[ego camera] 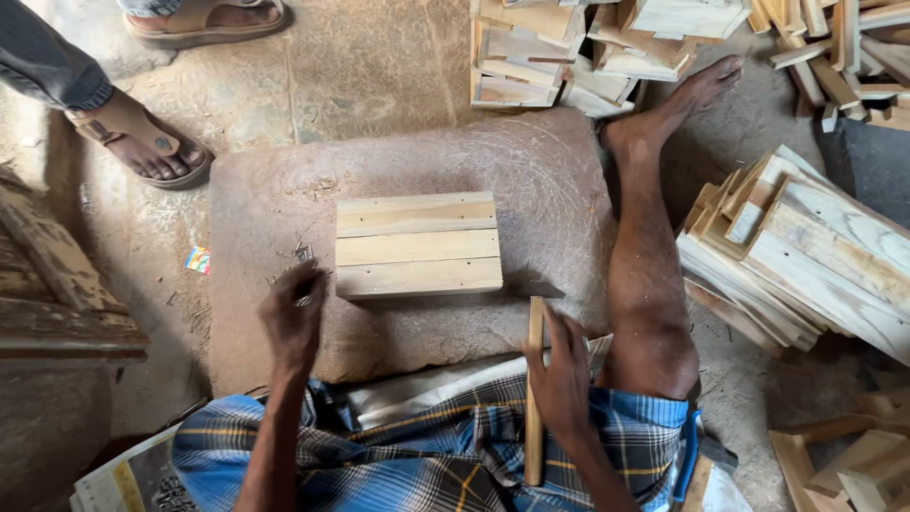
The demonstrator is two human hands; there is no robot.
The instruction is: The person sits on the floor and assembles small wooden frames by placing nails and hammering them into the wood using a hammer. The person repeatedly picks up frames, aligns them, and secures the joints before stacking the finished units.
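The person sits at a flat stone slab (284,199) with a small panel of three pale wooden slats (418,246) lying flat at its middle; the left hand (292,318) is curled, fingers pinched over small nails (303,254) just left of the panel, though whether it grips one I cannot tell. The right hand (561,374) is closed round a thin wooden handle (535,389) near the slab's front edge; the panel looks light, stiff and rough-sawn, likely splintery, best taken by its long edges.
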